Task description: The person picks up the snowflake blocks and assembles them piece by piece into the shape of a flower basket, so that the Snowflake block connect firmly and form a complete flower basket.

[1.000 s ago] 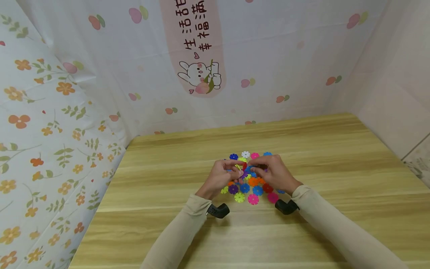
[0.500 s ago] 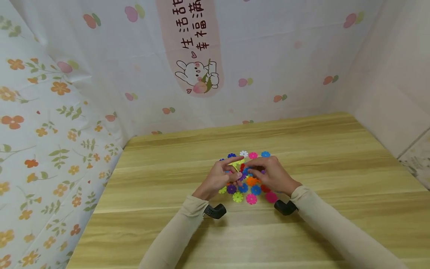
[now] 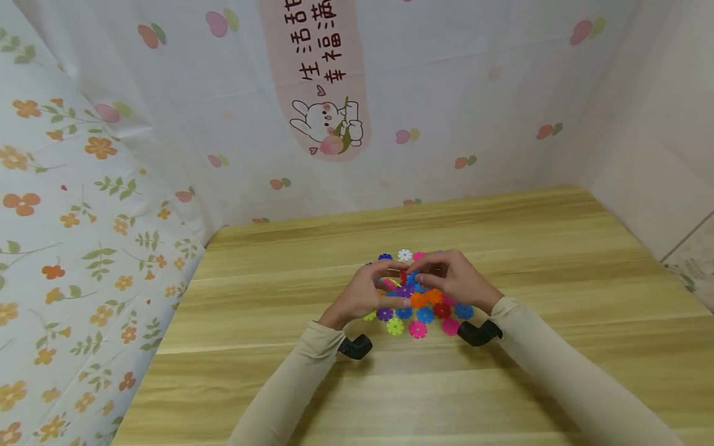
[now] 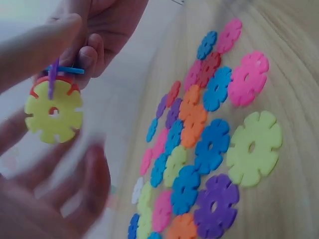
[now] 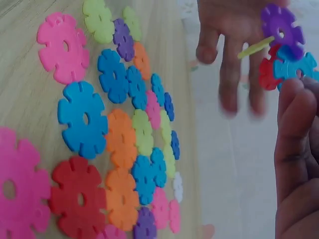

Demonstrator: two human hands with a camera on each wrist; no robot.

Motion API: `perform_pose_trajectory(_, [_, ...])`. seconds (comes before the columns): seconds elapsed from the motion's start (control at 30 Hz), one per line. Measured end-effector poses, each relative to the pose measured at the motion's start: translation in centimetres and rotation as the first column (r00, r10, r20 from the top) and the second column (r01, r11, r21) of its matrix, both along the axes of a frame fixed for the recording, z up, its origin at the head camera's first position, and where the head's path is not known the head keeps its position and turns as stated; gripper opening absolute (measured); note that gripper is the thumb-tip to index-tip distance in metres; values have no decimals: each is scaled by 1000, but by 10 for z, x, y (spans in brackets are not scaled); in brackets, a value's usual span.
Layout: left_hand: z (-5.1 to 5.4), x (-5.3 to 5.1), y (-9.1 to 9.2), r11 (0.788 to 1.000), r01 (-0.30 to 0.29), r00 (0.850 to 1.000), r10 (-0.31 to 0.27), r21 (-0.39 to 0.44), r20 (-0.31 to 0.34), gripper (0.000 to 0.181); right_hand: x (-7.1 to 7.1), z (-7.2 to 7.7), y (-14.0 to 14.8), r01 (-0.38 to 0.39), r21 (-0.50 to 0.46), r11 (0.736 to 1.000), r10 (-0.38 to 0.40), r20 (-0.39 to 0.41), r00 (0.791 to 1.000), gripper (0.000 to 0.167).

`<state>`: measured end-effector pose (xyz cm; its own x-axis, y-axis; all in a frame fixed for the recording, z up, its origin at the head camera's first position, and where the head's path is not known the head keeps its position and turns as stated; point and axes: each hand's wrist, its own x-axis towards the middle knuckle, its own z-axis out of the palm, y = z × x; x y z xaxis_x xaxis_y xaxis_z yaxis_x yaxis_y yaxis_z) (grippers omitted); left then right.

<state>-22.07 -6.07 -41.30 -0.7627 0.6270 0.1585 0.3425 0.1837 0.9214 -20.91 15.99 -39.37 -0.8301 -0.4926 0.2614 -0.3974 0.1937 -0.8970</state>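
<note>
In the head view, my right hand (image 3: 458, 282) pinches a small joined cluster of notched flower-shaped plastic discs above the table. The right wrist view shows finger and thumb on its blue disc (image 5: 294, 63), with a purple disc (image 5: 280, 27) and a red disc (image 5: 267, 72) attached. A yellow disc (image 4: 54, 119) of the cluster faces the left wrist camera. My left hand (image 3: 362, 296) is spread around the cluster's left side, fingers apart and blurred in the wrist views. Whether its thumb touches the purple disc, I cannot tell.
Loose flower discs lie flat on the wooden table (image 3: 279, 297) beneath the hands, among them a pink disc (image 3: 418, 329), a lime disc (image 3: 395, 327) and a white disc (image 3: 405, 254). A patterned cloth (image 3: 446, 93) hangs behind the table.
My left thumb and fingers have come off the cluster and spread apart. My right hand keeps its pinch on the cluster. The head view has shifted slightly.
</note>
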Motion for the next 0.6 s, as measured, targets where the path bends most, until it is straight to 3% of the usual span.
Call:
perform_pose_trajectory(0.13, [11,9,3,995,21,1000,-19,98,-14,52,-5,-14,5,52,-30,998,-51,24,998,17])
perform_pose_trajectory(0.23, [23,16,4,996,-1,999,6,91,-47,53,-7,-20,9,125,10,992,-125,-16,992,17])
perform_pose_trajectory(0.33, [27,18,3,998,-17,996,22,56,-85,54,-6,-18,17,174,121,977,-167,-70,984,17])
perform_pose_trajectory(0.43, [27,18,1,999,-32,993,35,26,-111,53,-5,-16,28,178,309,934,-141,-138,980,14])
perform_pose_trajectory(0.6, [24,18,-1,998,-66,990,64,-11,-125,51,1,-19,49,155,556,817,-70,-171,983,9])
